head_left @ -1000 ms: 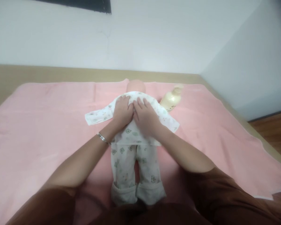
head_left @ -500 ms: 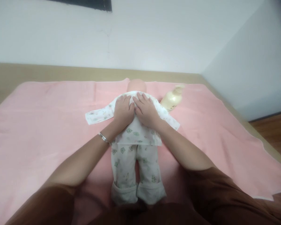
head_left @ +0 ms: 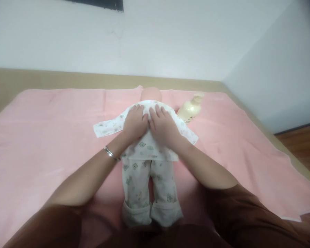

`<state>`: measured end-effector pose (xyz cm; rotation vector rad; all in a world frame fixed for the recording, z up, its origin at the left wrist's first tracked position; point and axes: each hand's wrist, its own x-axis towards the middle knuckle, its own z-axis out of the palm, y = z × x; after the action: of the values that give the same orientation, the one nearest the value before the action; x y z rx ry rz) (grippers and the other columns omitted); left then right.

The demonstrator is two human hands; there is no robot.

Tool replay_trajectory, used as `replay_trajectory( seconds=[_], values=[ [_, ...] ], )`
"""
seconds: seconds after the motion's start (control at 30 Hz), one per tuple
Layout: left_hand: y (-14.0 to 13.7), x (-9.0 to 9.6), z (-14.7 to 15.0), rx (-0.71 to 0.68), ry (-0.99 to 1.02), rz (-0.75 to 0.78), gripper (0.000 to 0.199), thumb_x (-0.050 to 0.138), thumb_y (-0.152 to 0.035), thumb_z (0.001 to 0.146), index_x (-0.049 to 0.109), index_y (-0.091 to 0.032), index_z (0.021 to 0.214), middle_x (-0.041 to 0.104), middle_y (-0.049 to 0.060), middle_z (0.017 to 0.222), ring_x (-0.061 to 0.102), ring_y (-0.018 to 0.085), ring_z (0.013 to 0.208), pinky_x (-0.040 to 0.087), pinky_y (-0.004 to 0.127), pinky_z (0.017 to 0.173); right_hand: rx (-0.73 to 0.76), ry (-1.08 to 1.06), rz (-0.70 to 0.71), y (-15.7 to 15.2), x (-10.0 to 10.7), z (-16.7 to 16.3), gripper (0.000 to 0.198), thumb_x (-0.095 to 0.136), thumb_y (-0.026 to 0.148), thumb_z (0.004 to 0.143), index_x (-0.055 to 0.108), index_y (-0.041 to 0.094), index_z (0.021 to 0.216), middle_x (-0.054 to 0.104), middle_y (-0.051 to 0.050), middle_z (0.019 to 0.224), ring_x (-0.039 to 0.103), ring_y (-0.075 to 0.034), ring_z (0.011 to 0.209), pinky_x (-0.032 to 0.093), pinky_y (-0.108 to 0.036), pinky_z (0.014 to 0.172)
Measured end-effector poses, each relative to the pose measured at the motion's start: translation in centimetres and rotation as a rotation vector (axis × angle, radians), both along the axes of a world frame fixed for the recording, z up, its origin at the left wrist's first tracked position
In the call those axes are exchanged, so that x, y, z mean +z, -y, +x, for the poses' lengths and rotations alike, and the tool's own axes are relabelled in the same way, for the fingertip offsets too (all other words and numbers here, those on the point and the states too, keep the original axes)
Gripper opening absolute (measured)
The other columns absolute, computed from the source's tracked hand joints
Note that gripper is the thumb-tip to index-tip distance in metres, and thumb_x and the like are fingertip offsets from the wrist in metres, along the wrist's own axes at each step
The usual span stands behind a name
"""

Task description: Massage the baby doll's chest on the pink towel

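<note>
A baby doll [head_left: 151,94] lies face down on a pink blanket, its bare head pointing away from me. It wears a white printed top [head_left: 147,148] with its sleeves spread to both sides, and matching trousers [head_left: 136,182] with turned-up cuffs. Flat on the upper left of the doll's back rests my left hand [head_left: 135,120], fingers stretched out. Beside it my right hand [head_left: 162,124] lies on the upper right of the back, fingers spread, slightly blurred. The two thumbs almost meet over the middle. Neither hand grips anything.
A cream pump bottle [head_left: 189,109] lies tilted on the blanket, right of the doll's shoulder. The pink blanket [head_left: 54,137] covers most of a tan surface [head_left: 67,78]. White walls [head_left: 170,41] rise behind and at the right.
My right hand has shifted slightly to the right, its fingers turned more straight ahead. My left wrist has moved a little outward to the left. The doll and bottle have stayed in place.
</note>
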<state>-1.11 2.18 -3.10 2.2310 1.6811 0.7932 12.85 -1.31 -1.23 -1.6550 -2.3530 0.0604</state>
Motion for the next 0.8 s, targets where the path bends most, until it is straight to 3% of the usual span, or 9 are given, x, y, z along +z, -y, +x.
replay_trajectory(
  seconds=[0.1,0.2,0.33,0.43,0.53,0.7,0.8],
  values=[
    [-1.2,-0.1,-0.9,0.021,0.04,-0.052,0.051,0.031,-0.028,0.097,0.055,-0.005,0.136,0.056,0.019,0.146,0.049,0.029,0.14,0.037,0.048,0.123,0.055,0.031,0.07,2.6,-0.2,-1.3,0.057,0.028,0.025,0.102,0.039,0.003,0.153,0.036,-0.019,0.161,0.028,-0.041,0.152,0.028,-0.061,0.122],
    [-1.7,-0.3,-1.2,0.023,0.051,-0.041,0.05,0.029,-0.028,0.098,0.056,-0.009,0.135,0.057,0.017,0.145,0.052,0.027,0.137,0.039,0.048,0.121,0.091,-0.017,0.076,2.9,-0.5,-1.7,0.057,0.031,0.023,0.099,0.039,0.003,0.153,0.038,-0.015,0.161,0.027,-0.038,0.153,0.023,-0.058,0.126],
    [0.3,-0.2,-0.1,-0.062,-0.094,0.085,0.049,0.024,-0.019,0.097,0.058,-0.001,0.128,0.059,0.023,0.14,0.05,0.031,0.139,0.035,0.05,0.123,0.069,-0.157,-0.005,-0.5,-0.8,0.0,0.058,0.033,0.023,0.096,0.043,0.011,0.152,0.034,-0.009,0.164,0.026,-0.03,0.155,0.02,-0.055,0.128],
    [3.1,0.0,1.5,-0.042,-0.187,0.15,0.051,0.027,-0.02,0.098,0.05,0.002,0.138,0.051,0.025,0.149,0.04,0.035,0.147,0.029,0.055,0.125,0.019,-0.217,-0.043,-3.4,-1.1,1.7,0.06,0.032,0.027,0.097,0.04,0.007,0.153,0.032,-0.015,0.164,0.025,-0.031,0.155,0.022,-0.056,0.126],
    [4.6,0.5,2.5,0.028,-0.203,0.11,0.053,0.035,-0.026,0.098,0.045,0.002,0.142,0.043,0.026,0.155,0.036,0.037,0.15,0.031,0.054,0.125,-0.058,-0.225,-0.052,-4.4,-1.2,2.5,0.061,0.03,0.034,0.1,0.038,0.004,0.153,0.034,-0.02,0.162,0.029,-0.034,0.153,0.025,-0.057,0.125],
    [2.2,1.7,0.8,-0.043,-0.117,-0.002,0.038,0.035,-0.021,0.095,0.061,-0.007,0.118,0.062,0.021,0.135,0.052,0.033,0.136,0.04,0.05,0.119,-0.024,-0.063,-0.011,-1.2,-0.4,1.1,0.059,0.026,0.028,0.102,0.037,-0.002,0.151,0.037,-0.027,0.158,0.032,-0.04,0.151,0.029,-0.061,0.121],
    [0.1,1.6,-0.5,-0.002,-0.015,-0.09,0.033,0.036,-0.024,0.093,0.062,-0.014,0.112,0.066,0.016,0.127,0.06,0.031,0.122,0.048,0.05,0.11,0.08,-0.005,0.031,1.4,-0.1,-0.2,0.059,0.03,0.029,0.102,0.039,0.0,0.152,0.036,-0.022,0.16,0.029,-0.041,0.152,0.027,-0.059,0.124]
  ],
)
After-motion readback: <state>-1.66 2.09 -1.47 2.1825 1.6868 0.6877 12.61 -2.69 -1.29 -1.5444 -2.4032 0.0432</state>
